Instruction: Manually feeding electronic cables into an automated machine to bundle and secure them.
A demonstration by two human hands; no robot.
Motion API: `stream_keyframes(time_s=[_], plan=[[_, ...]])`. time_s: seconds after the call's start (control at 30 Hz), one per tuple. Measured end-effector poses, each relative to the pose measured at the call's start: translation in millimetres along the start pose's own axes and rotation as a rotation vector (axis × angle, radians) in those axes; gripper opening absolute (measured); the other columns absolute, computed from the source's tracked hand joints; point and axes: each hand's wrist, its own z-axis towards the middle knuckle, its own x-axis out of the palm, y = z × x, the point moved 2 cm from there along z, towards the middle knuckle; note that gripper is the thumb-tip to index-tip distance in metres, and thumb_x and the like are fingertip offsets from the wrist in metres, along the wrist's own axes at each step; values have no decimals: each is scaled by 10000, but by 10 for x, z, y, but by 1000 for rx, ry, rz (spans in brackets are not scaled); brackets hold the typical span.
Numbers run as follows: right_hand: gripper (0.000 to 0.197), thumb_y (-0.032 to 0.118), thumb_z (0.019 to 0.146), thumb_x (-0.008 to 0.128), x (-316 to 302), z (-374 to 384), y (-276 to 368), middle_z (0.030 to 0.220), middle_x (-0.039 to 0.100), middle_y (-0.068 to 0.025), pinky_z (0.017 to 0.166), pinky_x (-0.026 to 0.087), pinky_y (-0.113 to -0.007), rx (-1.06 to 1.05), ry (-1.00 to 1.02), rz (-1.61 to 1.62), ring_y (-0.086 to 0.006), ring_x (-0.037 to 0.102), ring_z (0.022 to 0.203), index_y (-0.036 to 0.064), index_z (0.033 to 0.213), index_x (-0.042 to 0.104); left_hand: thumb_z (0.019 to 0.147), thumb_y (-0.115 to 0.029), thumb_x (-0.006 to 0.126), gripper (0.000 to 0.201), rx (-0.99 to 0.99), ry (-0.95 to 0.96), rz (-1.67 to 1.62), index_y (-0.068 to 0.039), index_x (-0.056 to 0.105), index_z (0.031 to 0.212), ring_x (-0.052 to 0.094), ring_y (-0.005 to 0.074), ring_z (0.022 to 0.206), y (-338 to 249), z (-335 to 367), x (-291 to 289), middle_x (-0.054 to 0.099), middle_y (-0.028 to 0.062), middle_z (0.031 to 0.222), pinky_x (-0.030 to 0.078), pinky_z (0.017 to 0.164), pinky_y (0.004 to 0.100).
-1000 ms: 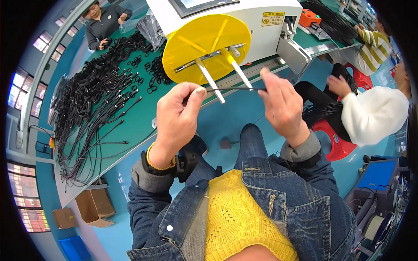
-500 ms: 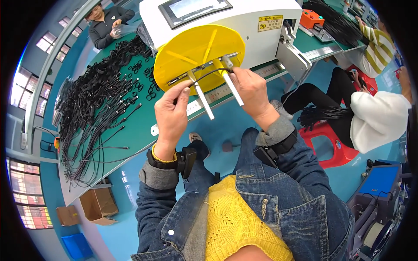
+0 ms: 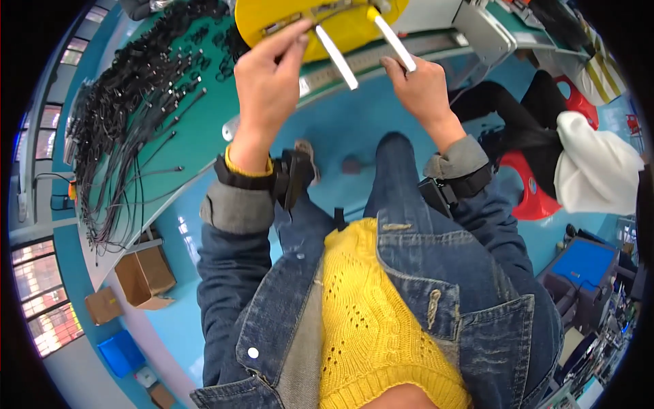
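A yellow disc (image 3: 327, 46) with two white rods sticking out of it is in front of me, at the top of the view. The left rod (image 3: 337, 58) and the right rod (image 3: 392, 41) slant down toward me. A thin black cable (image 3: 334, 13) runs across by the bases of the rods. My left hand (image 3: 267, 88) is closed beside the left rod, with the cable's end at its thumb and forefinger. At the right rod's lower end is my right hand (image 3: 424, 88), its thumb stretched apart from loosely bent fingers; I see nothing held in it.
Many black cables (image 3: 122, 116) are heaped on the green table (image 3: 180, 153) to the left. A metal ruler strip (image 3: 436, 42) lies along the table's edge. On the right, a seated person in white (image 3: 593, 163) is near red stools (image 3: 535, 194). Cardboard boxes (image 3: 146, 273) stand at lower left.
My right hand has moved off the cable, down and to the right, to the rod's end. My left hand stays at the cable's left end. The disc sits higher in view.
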Motion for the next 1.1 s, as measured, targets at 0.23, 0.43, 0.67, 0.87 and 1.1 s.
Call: stream_keyframes(time_s=[0.23, 0.43, 0.67, 0.87, 1.1], plan=[[182, 184, 803, 595, -59, -694, -174, 633, 573, -172, 521, 430, -367, 197, 281, 97, -320, 572, 583, 9, 758, 613, 818, -77, 601, 199, 35, -10, -80, -42, 651, 1008, 534, 79, 650, 82, 39, 45, 632, 78, 732, 443, 605, 223], [199, 206, 790, 580, -171, -726, -146, 671, 599, -175, 588, 458, -426, 298, 314, 120, -359, 582, 649, 19, 739, 624, 808, -51, 601, 200, 139, -73, -61, -37, 651, 1000, 504, 105, 584, 56, -34, 49, 574, 70, 667, 415, 549, 232], [185, 190, 779, 577, -175, -684, -161, 691, 607, -173, 610, 459, -413, 266, 420, 128, -341, 591, 669, 12, 773, 629, 803, -46, 610, 192, 198, -107, 123, -27, 646, 991, 462, 142, 519, -106, -155, -105, 487, 75, 600, 386, 501, 261], [175, 169, 775, 578, -166, -734, -252, 695, 610, -172, 599, 462, -382, 268, 466, 111, -322, 599, 667, 0, 798, 619, 816, -56, 602, 210, 198, -81, 158, -27, 625, 1022, 448, 158, 509, -170, -326, -87, 477, 72, 614, 380, 487, 268], [180, 185, 771, 589, -170, -669, -262, 681, 612, -162, 612, 466, -394, 301, 478, 183, -322, 596, 661, 13, 802, 634, 823, -60, 597, 218, 201, -66, 140, -21, 615, 1036, 449, 169, 513, -259, -475, -52, 490, 84, 634, 386, 492, 269]])
